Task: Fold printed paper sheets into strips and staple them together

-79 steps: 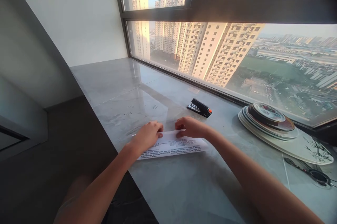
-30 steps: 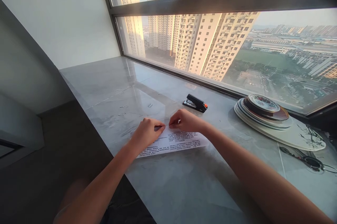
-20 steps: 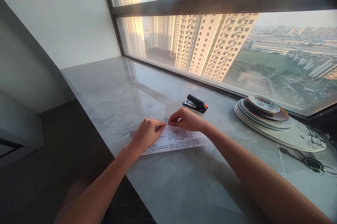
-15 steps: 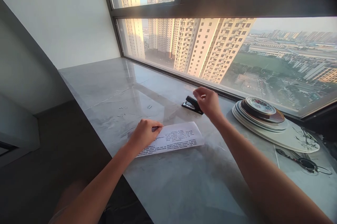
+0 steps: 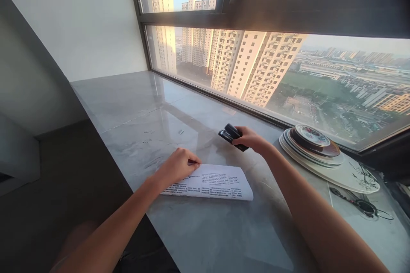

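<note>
Folded white paper (image 5: 221, 181) with printed text lies across the marble-patterned ledge in front of me. My left hand (image 5: 181, 165) is closed on its upper edge, thumb and fingers pinching the sheet. Beyond the paper, to the right, my right hand (image 5: 248, 137) is wrapped round a black stapler (image 5: 228, 134). The stapler's front end points left and its jaws are apart. My fingers hide part of its rear.
Several loose staples (image 5: 147, 139) and a small strip of staples (image 5: 181, 132) lie left of the stapler. Stacked plates (image 5: 315, 159) stand by the window at right, with a dark corded item with a round disc (image 5: 367, 208) nearer me. The ledge's edge drops off at left.
My right hand has come down from above the stapler and taken hold of it. My left hand keeps its pinch on the paper. The camera view has shifted slightly.
</note>
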A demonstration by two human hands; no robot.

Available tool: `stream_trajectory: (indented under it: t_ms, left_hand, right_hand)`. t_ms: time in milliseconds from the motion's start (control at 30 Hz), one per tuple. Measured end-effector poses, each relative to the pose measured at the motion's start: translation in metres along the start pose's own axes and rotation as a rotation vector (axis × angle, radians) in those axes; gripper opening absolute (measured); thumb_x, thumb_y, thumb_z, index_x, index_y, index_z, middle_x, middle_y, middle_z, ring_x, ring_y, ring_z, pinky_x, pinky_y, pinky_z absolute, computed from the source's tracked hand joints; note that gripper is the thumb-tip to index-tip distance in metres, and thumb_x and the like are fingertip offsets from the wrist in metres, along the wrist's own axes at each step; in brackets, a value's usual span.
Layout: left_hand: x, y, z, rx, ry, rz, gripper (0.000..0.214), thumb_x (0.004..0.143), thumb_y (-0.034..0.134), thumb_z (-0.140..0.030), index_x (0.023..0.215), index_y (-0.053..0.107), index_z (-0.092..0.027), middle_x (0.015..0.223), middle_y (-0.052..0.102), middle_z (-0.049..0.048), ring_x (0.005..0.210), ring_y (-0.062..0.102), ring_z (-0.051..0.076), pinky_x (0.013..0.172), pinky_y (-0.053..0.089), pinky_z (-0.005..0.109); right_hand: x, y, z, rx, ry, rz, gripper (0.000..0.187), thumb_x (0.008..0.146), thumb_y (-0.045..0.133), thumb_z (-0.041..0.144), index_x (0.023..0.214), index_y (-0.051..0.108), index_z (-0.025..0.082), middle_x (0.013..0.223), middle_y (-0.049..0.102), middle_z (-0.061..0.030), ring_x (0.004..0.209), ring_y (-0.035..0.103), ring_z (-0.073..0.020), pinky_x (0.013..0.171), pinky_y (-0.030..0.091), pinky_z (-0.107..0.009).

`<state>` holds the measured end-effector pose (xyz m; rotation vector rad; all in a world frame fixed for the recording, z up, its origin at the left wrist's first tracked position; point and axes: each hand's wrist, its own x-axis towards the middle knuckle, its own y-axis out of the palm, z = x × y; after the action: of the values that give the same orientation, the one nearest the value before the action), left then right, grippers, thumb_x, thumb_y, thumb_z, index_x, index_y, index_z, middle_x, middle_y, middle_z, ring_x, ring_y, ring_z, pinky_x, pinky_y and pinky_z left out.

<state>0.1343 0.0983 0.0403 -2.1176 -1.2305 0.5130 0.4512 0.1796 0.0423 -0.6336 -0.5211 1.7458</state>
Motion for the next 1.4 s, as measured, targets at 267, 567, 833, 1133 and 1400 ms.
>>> stream_trajectory:
  t_ms: [267,567,833,1133,1400]
  left_hand:
    - [-0.003,-0.006,-0.007,-0.053,-0.024,0.24,0.018,0.083,0.067,-0.026,0.091,0.083,-0.026,0.089,0.081,-0.0008,0.082,0.074,0.021,0.071,0.054,0.029]
    - [-0.013,-0.006,-0.01,-0.063,-0.144,0.218,0.024,0.079,0.072,-0.029,0.096,0.055,-0.025,0.085,0.079,-0.0024,0.081,0.074,0.021,0.065,0.049,0.029]
    - [-0.01,0.002,-0.01,-0.1,-0.159,0.259,0.032,0.077,0.074,-0.032,0.099,0.051,-0.026,0.093,0.079,0.0002,0.087,0.074,0.022,0.067,0.052,0.029]
    - [-0.002,0.0,-0.012,-0.173,-0.163,0.31,0.033,0.07,0.079,-0.032,0.098,0.063,-0.023,0.093,0.077,0.0015,0.086,0.073,0.023,0.068,0.052,0.03]
    - [0.003,-0.002,-0.015,-0.179,-0.159,0.376,0.038,0.069,0.077,-0.029,0.106,0.07,-0.024,0.09,0.076,0.002,0.081,0.071,0.022,0.067,0.05,0.031]
  right_hand:
    - [-0.027,0.017,0.059,-0.083,-0.305,0.489,0.043,0.078,0.074,0.031,0.119,0.068,0.02,0.094,0.069,-0.0019,0.076,0.059,-0.0154,0.063,0.046,-0.026]
    - [-0.048,0.044,0.085,-0.709,-0.593,0.488,0.056,0.062,0.061,-0.005,0.107,0.073,0.025,0.096,0.071,-0.0027,0.095,0.061,-0.0224,0.082,0.042,-0.034]
    - [-0.059,0.051,0.097,-0.759,-0.629,0.651,0.059,0.061,0.057,-0.009,0.105,0.073,0.029,0.115,0.067,-0.001,0.084,0.057,-0.0171,0.075,0.039,-0.031]
    - [-0.052,0.057,0.092,-0.63,-0.788,0.651,0.06,0.066,0.054,-0.013,0.111,0.069,0.024,0.117,0.071,-0.0026,0.108,0.058,-0.0211,0.093,0.04,-0.035]
    - [-0.046,0.045,0.095,-0.172,-0.693,0.876,0.023,0.09,0.071,0.04,0.104,0.075,0.022,0.121,0.07,-0.0077,0.116,0.058,-0.0249,0.103,0.041,-0.039]
